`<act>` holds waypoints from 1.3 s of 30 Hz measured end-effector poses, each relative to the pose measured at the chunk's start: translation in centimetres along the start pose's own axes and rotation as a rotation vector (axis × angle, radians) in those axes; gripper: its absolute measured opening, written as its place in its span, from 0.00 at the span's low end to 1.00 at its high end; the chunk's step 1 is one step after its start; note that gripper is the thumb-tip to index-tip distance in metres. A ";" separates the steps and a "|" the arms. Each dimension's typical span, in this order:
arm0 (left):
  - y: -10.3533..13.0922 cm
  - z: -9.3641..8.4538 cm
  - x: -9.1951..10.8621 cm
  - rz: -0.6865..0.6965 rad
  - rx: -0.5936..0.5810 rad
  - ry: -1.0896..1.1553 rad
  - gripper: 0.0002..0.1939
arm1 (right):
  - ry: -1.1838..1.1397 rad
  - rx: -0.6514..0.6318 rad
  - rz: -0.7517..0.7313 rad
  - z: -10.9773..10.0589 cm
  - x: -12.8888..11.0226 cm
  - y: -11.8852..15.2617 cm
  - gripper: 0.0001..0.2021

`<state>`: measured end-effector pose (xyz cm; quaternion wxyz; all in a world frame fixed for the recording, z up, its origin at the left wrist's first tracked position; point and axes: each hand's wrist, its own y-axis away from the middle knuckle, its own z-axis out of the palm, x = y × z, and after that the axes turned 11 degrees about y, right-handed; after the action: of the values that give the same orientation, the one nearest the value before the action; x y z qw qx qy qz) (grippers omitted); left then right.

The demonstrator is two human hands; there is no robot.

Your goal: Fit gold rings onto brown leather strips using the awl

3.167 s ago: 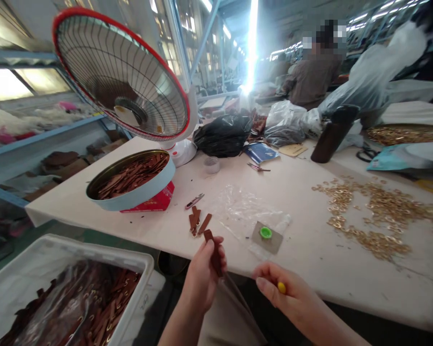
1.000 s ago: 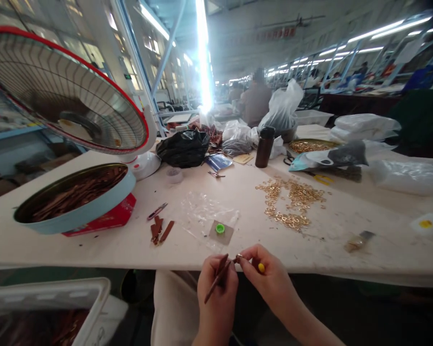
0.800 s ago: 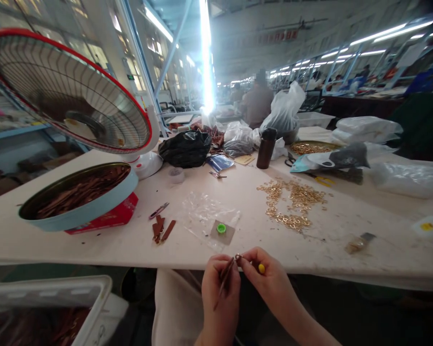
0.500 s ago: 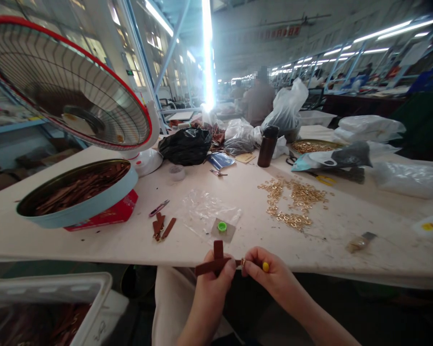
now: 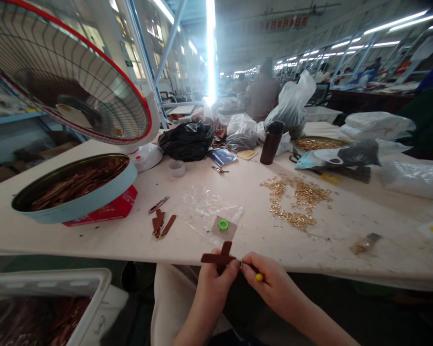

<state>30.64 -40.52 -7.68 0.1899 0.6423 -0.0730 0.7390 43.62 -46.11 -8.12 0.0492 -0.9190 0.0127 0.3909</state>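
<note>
At the table's front edge, my left hand is closed on brown leather strips, two of which cross each other above the thumb. My right hand is pinched close to the left fingertips, and the two almost touch. A yellow-ended tool pokes out between its fingers; most of it is hidden. Whatever lies between the two sets of fingertips is too small to make out. Just beyond the hands is a green round cap on a small grey square. Several finished-looking brown strips with metal rings lie to the left.
Loose gold rings are spread at right centre. A round tin of leather strips rests on a red box, beside a fan. Thread snips, a dark bottle and a black bag are farther back. A white crate stands lower left.
The leather strips have turned slightly in my left hand and shifted a little right. My right fingertips have closed over the small metal ring seen before. The view has tilted slightly.
</note>
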 end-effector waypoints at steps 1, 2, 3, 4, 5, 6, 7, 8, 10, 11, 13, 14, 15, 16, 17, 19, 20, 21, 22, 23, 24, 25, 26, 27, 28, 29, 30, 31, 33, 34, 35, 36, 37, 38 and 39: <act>0.0 0.0 -0.2 -0.062 -0.009 0.067 0.07 | 0.009 0.021 -0.001 0.1 0.0 -0.1 0.10; 0.0 0.0 -0.4 -0.129 -0.014 0.136 0.09 | 0.016 0.041 0.000 0.1 -0.1 -0.1 0.10; 0.0 0.1 -0.6 -0.192 -0.013 0.201 0.11 | 0.016 0.050 0.001 0.2 -0.2 -0.1 0.10; 0.0 0.1 -0.7 -0.243 -0.009 0.260 0.12 | 0.005 0.046 0.001 0.2 -0.2 -0.1 0.11; 0.1 0.2 -0.8 -0.276 -0.005 0.309 0.12 | -0.019 0.027 -0.001 0.2 -0.2 -0.1 0.11; 0.1 0.2 -0.8 -0.294 0.001 0.344 0.13 | -0.052 0.001 -0.006 0.2 -0.2 0.0 0.12; 0.2 0.2 -0.8 -0.300 0.003 0.358 0.13 | -0.087 -0.019 -0.008 0.1 -0.2 0.0 0.13; 0.2 0.2 -0.7 -0.295 0.008 0.348 0.13 | -0.123 -0.030 -0.004 0.0 -0.1 0.1 0.14; 0.3 0.2 -0.7 -0.267 0.017 0.276 0.14 | -0.187 -0.038 0.024 -0.2 0.0 0.1 0.15; 0.4 0.2 -0.7 -0.251 0.020 0.240 0.15 | -0.216 -0.044 0.043 -0.2 0.1 0.1 0.14; 0.7 0.4 -0.7 -0.241 0.025 0.234 0.15 | -0.239 -0.032 0.072 -0.2 0.2 0.1 0.13; 0.9 0.5 -0.7 -0.250 0.026 0.270 0.15 | -0.217 0.000 0.073 -0.1 0.2 0.1 0.13; 1.1 0.7 -0.7 -0.260 0.031 0.320 0.14 | -0.171 0.049 0.061 0.0 0.1 0.2 0.12; 1.3 0.9 -0.7 -0.270 0.038 0.374 0.14 | -0.112 0.101 0.040 0.2 0.0 0.3 0.12; 1.5 1.1 -0.7 -0.279 0.043 0.427 0.14 | -0.056 0.140 0.014 0.2 -0.1 0.4 0.12; 1.7 1.3 -0.6 -0.301 0.041 0.516 0.13 | -0.001 0.130 -0.040 0.2 -0.4 0.9 0.12; 1.7 1.2 -0.5 -0.323 0.027 0.552 0.13 | -0.001 0.095 -0.067 0.0 -0.5 1.1 0.11; 1.8 1.2 -0.4 -0.356 0.001 0.584 0.13 | -0.004 0.063 -0.099 -0.2 -0.5 1.4 0.09; 1.8 1.0 -0.2 -0.394 -0.036 0.607 0.13 | -0.005 0.050 -0.136 -0.6 -0.4 1.7 0.07; 1.8 0.9 -0.1 -0.429 -0.083 0.617 0.13 | -0.001 0.056 -0.181 -0.9 -0.2 1.9 0.06; 1.8 0.7 0.1 -0.458 -0.131 0.611 0.12 | 0.004 0.076 -0.231 -1.3 0.0 2.0 0.04; 1.9 0.6 0.2 -0.477 -0.179 0.590 0.12 | 0.007 0.100 -0.279 -1.6 0.2 2.1 0.04; 2.0 0.5 0.3 -0.488 -0.222 0.560 0.12 | 0.004 0.114 -0.322 -1.9 0.4 2.1 0.03; 2.1 0.4 0.4 -0.487 -0.254 0.527 0.12 | -0.005 0.113 -0.357 -2.2 0.7 2.1 0.04; 2.2 0.4 0.5 -0.479 -0.271 0.496 0.12 | -0.012 0.101 -0.384 -2.4 0.8 2.1 0.04; 2.3 0.4 0.6 -0.467 -0.276 0.470 0.12 | -0.016 0.083 -0.402 -2.6 1.0 2.0 0.05; 2.4 0.4 0.6 -0.454 -0.272 0.450 0.13 | -0.018 0.066 -0.411 -2.7 1.0 1.9 0.06; 2.5 0.4 0.7 -0.446 -0.266 0.435 0.13 | -0.020 0.053 -0.414 -2.8 1.0 1.8 0.06; 2.6 0.5 0.7 -0.444 -0.247 0.430 0.14 | -0.034 0.034 -0.411 -2.9 0.9 1.6 0.07; 2.7 0.5 0.7 -0.457 -0.244 0.447 0.14 | -0.045 0.025 -0.408 -2.9 0.8 1.6 0.08; 2.7 0.5 0.7 -0.474 -0.244 0.473 0.14 | -0.053 0.016 -0.405 -2.8 0.7 1.5 0.08; 2.7 0.6 0.5 -0.492 -0.244 0.504 0.14 | -0.054 0.006 -0.406 -2.8 0.6 1.5 0.08; 2.7 0.6 0.4 -0.507 -0.244 0.530 0.15 | -0.045 -0.005 -0.407 -2.8 0.6 1.4 0.09; 2.7 0.6 0.2 -0.512 -0.238 0.544 0.15 | -0.028 -0.016 -0.409 -2.8 0.5 1.4 0.09; 2.8 0.6 0.1 -0.505 -0.227 0.541 0.16 | -0.002 -0.026 -0.410 -2.8 0.4 1.4 0.09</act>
<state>30.17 -43.25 -7.14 0.4482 0.3968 0.0589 0.7989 45.83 -47.78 -6.64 0.1162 -0.9025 -0.1798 0.3738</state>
